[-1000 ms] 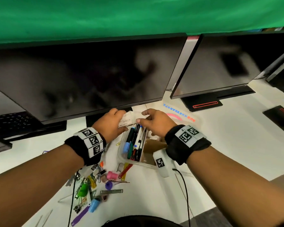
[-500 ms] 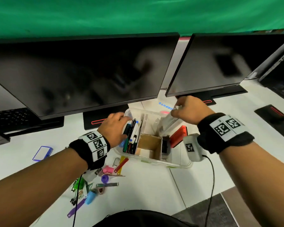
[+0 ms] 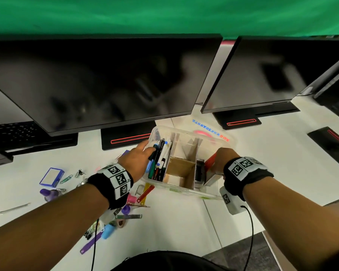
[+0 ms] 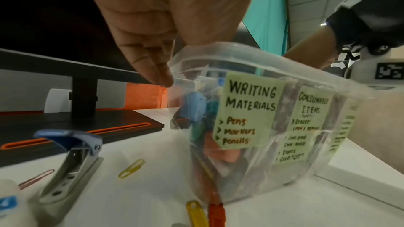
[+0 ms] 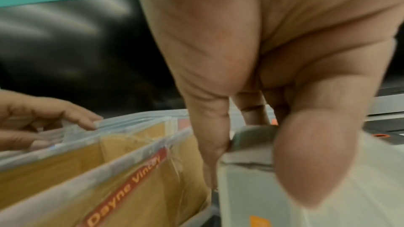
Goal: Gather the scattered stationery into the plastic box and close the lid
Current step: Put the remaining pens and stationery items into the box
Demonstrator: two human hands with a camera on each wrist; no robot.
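Observation:
The clear plastic box stands open on the white desk, split by cardboard dividers. Several pens fill its left compartment. My left hand holds the box's left wall, fingers outside and thumb inside. My right hand pinches a small pale carton at the box's right compartment. In the right wrist view thumb and fingers clamp the carton beside the box's cardboard dividers. The clear lid lies behind the box.
Loose stationery lies left of the box: a blue-framed card, paper clips, a purple marker, a red clip, a blue staple remover. Two dark monitors stand close behind. The desk edge runs at lower right.
Both hands held the carton above the box a second ago. The left hand let go and took the box's left wall. The right hand carried the carton right and down to the right compartment.

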